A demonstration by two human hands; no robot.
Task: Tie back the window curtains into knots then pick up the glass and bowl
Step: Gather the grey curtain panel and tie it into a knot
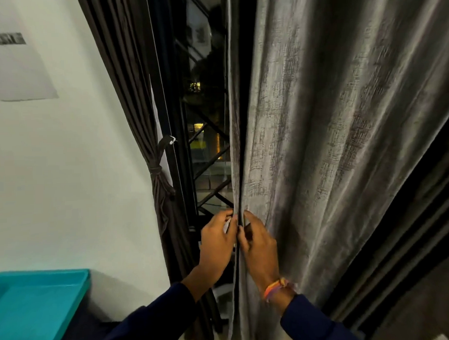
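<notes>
Our left hand point(217, 242) and right hand point(256, 242) meet at the inner edge of the grey curtain point(326, 130), fingers curled and pinching its hem from both sides. The dark curtain point(157, 177) at the left is already knotted. Next we must gather the grey cloth into one bunch. Glass and bowl are not in view.

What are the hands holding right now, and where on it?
Both hands grip the grey curtain by its dark vertical leading edge, low down: left hand on the window side, right hand just beside it, fingers curled over the hem.
</notes>
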